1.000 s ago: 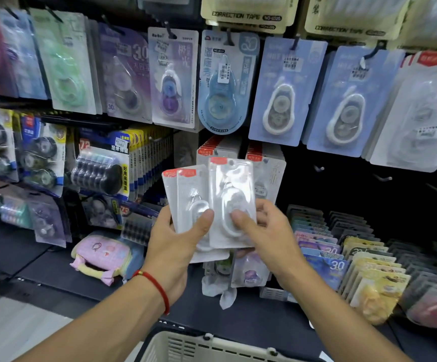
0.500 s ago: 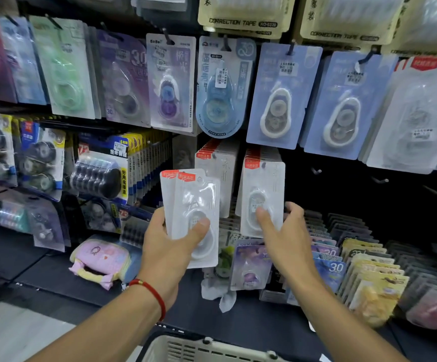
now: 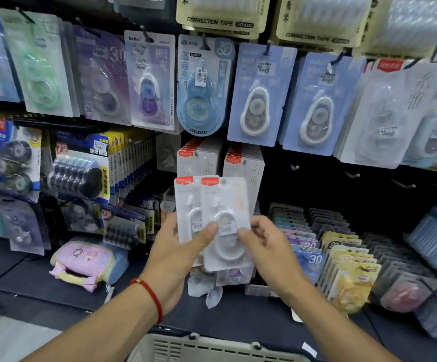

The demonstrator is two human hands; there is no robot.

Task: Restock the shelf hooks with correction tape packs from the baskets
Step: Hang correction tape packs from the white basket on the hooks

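Two white correction tape packs (image 3: 222, 223) with red top tabs, overlapped and upright, held in front of the shelf at centre. Left hand (image 3: 178, 254): thumb pressed flat on the front of the packs, remaining fingers (image 3: 171, 220) curled behind their left edge, so the hand grips the pair; a red string bracelet (image 3: 150, 296) sits on the wrist. Right hand (image 3: 267, 249): thumb tip on the front pack's blister just beside the left thumb, other fingers bent behind the pack's right edge, pinching the front pack. Directly above and behind the fingertips, two hanging stacks of matching white packs (image 3: 243, 165) on their hooks, the held packs overlapping their lower ends. To the right of the right-hand fingers, bare shelf hooks (image 3: 353, 175) against a dark back panel. Above the fingers, a row of hung blister cards: two pale blue packs (image 3: 260, 95) with white dispensers, a rounded blue pack (image 3: 201, 87), purple and green ones farther left. Left of the left hand, yellow and blue refill packs (image 3: 81, 168), and lower down a pink pouch (image 3: 81, 259) lying on the dark shelf (image 3: 29, 278). Right of the right hand, rows of upright coloured packs in trays (image 3: 342, 259). Below both wrists, the rim of a pale slotted basket (image 3: 212, 346), contents out of view.
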